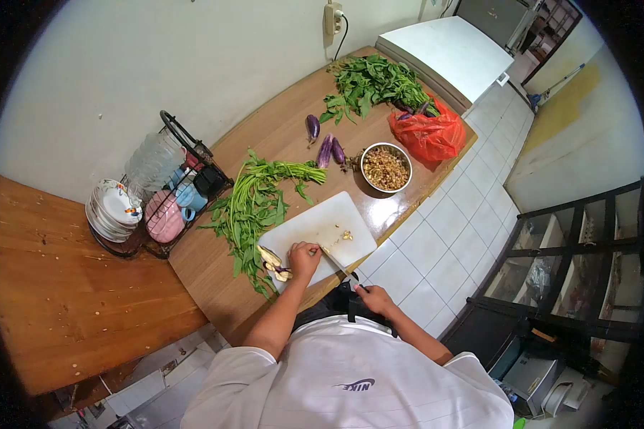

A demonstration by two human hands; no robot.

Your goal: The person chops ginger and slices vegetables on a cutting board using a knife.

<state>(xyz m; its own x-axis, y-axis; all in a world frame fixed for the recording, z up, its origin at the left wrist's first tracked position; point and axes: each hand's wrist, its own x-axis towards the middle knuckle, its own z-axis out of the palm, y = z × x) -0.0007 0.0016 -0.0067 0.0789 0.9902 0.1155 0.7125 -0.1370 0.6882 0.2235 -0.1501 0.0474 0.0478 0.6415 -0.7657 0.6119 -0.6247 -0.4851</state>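
Note:
On the wooden table lies a white cutting board. My right hand is closed around the handle of a knife, its blade reaching over the board's near edge. Close to the blade's tip, my left hand is pinched on the board, and whatever its fingers hold is hidden. Small pale chopped pieces lie on the board's right part. Left of my left hand are larger pale pieces with some purple on them. Leafy green stems lie along the board's left side.
Beyond the board stand a bowl of brown bits, purple eggplants, more leafy greens and a red plastic bag. At left, a dish rack holds plates and cups. A black shelf unit stands at right.

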